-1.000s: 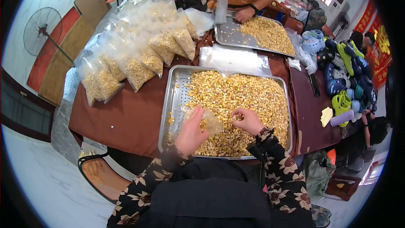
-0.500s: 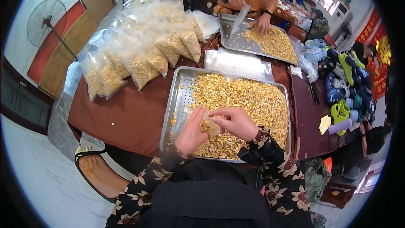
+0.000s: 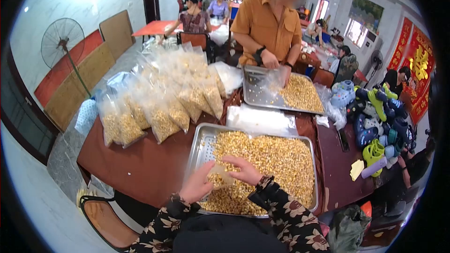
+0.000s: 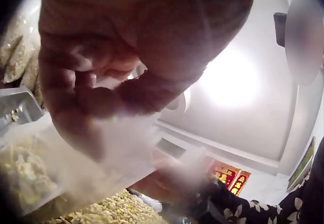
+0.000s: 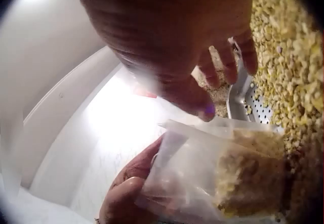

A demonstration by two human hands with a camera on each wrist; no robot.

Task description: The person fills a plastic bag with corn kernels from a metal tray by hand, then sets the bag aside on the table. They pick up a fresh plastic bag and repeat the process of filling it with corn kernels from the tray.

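My left hand (image 3: 197, 185) grips a clear plastic bag (image 5: 248, 178) partly filled with yellow corn kernels, above the left part of a perforated metal tray (image 3: 209, 141). The left wrist view shows its fingers curled at the bag's upper part. My right hand (image 3: 245, 171) is close over the bag's mouth with its fingers loosely extended; in the right wrist view its thumb tip is right at the bag's top edge. Loose corn kernels (image 3: 276, 164) cover most of the tray.
Many filled bags (image 3: 164, 107) stand at the table's left. Behind my tray lie flat plastic bags (image 3: 260, 120). A person in an orange shirt (image 3: 269, 23) works at a second tray (image 3: 255, 94). A pile of clogs (image 3: 372, 150) and a phone (image 3: 343, 140) are to the right.
My right hand has gone from the kernels to the bag's mouth, and its fingers have since spread. The head view has tilted up. The person opposite has brought a bag down to their kernels.
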